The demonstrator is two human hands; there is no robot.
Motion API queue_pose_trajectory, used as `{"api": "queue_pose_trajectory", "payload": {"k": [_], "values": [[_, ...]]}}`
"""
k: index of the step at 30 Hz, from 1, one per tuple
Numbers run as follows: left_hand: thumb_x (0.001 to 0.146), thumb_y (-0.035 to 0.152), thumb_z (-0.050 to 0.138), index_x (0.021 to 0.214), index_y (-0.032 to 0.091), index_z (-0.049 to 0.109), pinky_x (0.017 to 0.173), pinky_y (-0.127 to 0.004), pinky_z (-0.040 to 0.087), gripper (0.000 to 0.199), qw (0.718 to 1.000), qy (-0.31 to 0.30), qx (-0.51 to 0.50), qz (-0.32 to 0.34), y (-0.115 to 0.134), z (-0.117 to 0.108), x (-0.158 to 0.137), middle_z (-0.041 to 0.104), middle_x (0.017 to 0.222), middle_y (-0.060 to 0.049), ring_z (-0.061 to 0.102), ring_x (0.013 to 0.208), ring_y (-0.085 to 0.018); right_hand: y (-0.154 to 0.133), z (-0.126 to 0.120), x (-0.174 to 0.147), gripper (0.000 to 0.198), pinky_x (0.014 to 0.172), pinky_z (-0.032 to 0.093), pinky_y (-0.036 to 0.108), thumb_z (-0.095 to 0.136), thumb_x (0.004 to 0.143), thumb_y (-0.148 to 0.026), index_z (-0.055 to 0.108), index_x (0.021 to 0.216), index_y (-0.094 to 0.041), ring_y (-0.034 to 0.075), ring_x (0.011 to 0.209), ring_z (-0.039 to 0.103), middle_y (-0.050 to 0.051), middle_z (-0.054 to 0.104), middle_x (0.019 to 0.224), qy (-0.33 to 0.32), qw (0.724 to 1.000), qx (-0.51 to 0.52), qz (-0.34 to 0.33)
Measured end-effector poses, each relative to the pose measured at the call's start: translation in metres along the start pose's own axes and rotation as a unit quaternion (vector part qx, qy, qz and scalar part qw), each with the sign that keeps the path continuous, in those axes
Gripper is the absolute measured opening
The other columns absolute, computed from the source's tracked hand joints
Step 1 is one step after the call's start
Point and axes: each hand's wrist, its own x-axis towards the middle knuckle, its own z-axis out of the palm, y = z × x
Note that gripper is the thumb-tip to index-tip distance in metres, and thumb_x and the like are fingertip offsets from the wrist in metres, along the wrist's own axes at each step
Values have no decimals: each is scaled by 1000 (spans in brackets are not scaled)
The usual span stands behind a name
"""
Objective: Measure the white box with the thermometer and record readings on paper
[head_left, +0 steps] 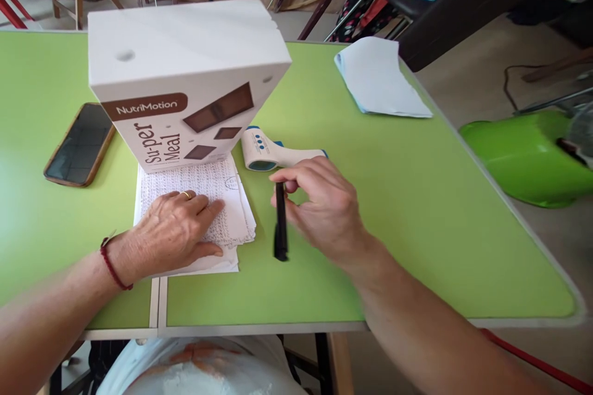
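Observation:
My left hand (178, 228) lies flat, fingers stretched, on a stack of papers (231, 210) covered in dense writing. Between the thumb and fingers of my right hand (324, 203) is a black pen (280, 228), held upright in view with its clip end towards me. A white and blue infrared thermometer (264, 151) lies just beyond my right fingers. Behind the papers stands a white NutriMotion box (189, 43), its front bottom edge over the sheets' far end.
A phone in a brown case (81, 145) lies left of the box on the green table (417, 210). Folded white paper (377, 77) rests at the back right. Past the right edge is a green plastic tub (523, 160); stools stand behind.

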Motion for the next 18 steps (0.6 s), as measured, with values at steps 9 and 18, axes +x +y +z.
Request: {"api": "queue_pose_trajectory", "payload": {"k": [9, 18], "values": [[96, 36, 57, 90, 18, 54, 56, -28, 43, 19, 925, 357, -127, 7, -20, 1, 2, 55, 75, -2, 52, 64, -14, 5, -9, -6, 18, 70, 37, 34, 57, 76, -5, 68, 72, -18, 21, 72, 58, 5, 69, 71, -169, 963, -206, -52], [70, 54, 83, 99, 25, 43, 80, -39, 46, 57, 712, 577, -350, -197, -53, -1, 5, 47, 100, -2, 54, 93, -20, 8, -4, -1, 13, 69, 42, 36, 55, 78, -11, 66, 79, -18, 23, 73, 61, 6, 69, 71, -74, 979, -190, -2]]}}
